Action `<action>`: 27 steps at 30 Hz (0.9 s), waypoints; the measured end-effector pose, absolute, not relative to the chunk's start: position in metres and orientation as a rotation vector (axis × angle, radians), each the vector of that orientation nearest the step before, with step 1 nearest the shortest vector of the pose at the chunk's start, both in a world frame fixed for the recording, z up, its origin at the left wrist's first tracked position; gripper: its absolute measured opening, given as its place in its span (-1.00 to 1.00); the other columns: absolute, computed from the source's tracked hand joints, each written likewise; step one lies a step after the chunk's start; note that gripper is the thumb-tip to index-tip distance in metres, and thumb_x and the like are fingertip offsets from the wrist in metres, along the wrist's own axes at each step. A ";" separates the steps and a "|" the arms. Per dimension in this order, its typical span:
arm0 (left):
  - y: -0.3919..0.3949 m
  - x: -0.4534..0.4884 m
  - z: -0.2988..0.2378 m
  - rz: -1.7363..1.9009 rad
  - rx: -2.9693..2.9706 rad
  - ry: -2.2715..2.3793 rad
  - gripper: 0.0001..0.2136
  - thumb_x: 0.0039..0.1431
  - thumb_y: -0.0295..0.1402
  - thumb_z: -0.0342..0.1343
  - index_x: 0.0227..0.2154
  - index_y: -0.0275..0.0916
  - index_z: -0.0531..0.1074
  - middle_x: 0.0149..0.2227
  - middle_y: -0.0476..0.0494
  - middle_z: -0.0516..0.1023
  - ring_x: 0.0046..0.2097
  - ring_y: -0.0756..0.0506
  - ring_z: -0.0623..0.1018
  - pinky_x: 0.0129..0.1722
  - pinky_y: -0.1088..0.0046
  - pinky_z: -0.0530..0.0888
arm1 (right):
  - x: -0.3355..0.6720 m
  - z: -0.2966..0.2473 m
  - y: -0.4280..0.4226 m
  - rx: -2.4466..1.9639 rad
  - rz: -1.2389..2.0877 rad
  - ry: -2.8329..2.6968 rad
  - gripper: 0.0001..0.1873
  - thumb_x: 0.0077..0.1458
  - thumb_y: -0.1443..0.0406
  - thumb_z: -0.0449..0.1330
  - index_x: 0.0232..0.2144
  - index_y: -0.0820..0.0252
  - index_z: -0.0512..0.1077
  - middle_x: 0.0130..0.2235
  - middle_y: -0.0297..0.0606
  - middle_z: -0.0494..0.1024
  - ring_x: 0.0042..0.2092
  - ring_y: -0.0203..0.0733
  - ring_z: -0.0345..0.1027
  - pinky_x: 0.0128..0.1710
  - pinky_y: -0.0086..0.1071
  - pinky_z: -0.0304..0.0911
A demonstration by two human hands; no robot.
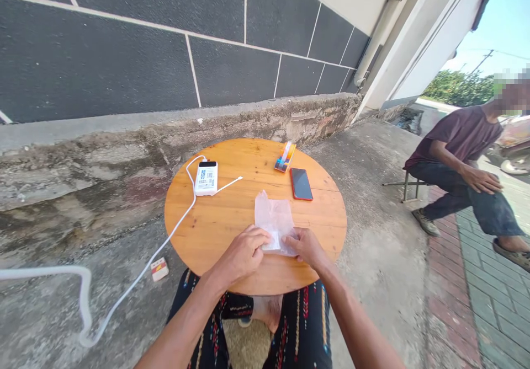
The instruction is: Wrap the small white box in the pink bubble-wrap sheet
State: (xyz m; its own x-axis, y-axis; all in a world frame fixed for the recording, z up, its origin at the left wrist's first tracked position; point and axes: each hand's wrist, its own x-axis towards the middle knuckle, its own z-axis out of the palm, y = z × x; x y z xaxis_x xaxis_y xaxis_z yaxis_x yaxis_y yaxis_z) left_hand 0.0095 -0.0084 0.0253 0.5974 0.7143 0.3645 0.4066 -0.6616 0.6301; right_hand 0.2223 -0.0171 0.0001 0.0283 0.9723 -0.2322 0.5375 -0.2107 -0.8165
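A thin translucent plastic bag (274, 217) lies on the round wooden table (219, 220). Something small and white (274, 242) shows at its near end. My left hand (243, 252) pinches that near end from the left, fingers curled. My right hand (305, 245) pinches it from the right. Both hands rest on the tabletop near its front edge, almost touching each other.
A white power bank (206, 178) with a white cable (165, 245) lies at the table's left. A red-edged phone (301, 183) and a small orange pack (285, 157) lie farther back. A small box (159, 268) sits on the concrete. A person (467, 165) sits at the right.
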 end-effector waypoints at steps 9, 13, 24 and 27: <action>-0.005 0.013 0.031 0.782 2.398 0.809 -0.74 0.07 -0.65 -0.06 -0.41 -0.24 0.49 -0.23 -0.10 0.54 -0.14 -0.06 0.45 -0.13 0.41 0.40 | 0.207 0.011 -0.013 -2.004 0.627 -1.684 -0.75 -0.08 0.27 0.15 -0.69 0.20 0.24 -0.64 -0.42 0.25 -0.53 -0.36 0.11 -0.53 -0.50 -0.10; -0.008 0.016 0.033 0.736 2.463 0.849 -0.75 0.05 -0.67 -0.06 -0.46 -0.25 0.44 -0.25 -0.09 0.51 -0.16 -0.07 0.43 -0.15 0.40 0.40 | 0.199 0.015 -0.012 -2.073 0.473 -1.731 -0.80 -0.08 0.30 0.14 -0.67 0.19 0.26 -0.64 -0.41 0.24 -0.55 -0.36 0.03 -0.51 -0.45 -0.18; -0.009 0.018 0.031 0.688 2.598 0.908 -0.80 0.04 -0.65 -0.03 -0.51 -0.25 0.38 -0.29 -0.07 0.50 -0.18 -0.09 0.39 -0.17 0.38 0.38 | 0.203 0.011 -0.014 -1.916 0.568 -1.659 -0.80 -0.08 0.32 0.11 -0.67 0.19 0.22 -0.65 -0.46 0.17 -0.56 -0.38 0.01 -0.54 -0.49 -0.14; -0.010 0.018 0.031 0.668 2.622 0.911 -0.82 0.06 -0.64 -0.02 -0.49 -0.25 0.39 -0.29 -0.08 0.49 -0.18 -0.09 0.38 -0.15 0.36 0.37 | 0.205 0.008 -0.013 -1.862 0.618 -1.632 -0.82 -0.04 0.29 0.09 -0.63 0.21 0.31 -0.63 -0.43 0.27 -0.56 -0.37 0.10 -0.55 -0.51 -0.06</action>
State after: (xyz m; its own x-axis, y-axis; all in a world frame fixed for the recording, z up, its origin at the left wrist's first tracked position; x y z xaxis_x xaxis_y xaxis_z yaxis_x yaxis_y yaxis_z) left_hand 0.0179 -0.0100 0.0307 0.6932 0.6402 0.3311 0.5082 -0.7599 0.4054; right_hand 0.2047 -0.0130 0.0085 0.1440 0.9891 0.0321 0.7199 -0.0825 -0.6891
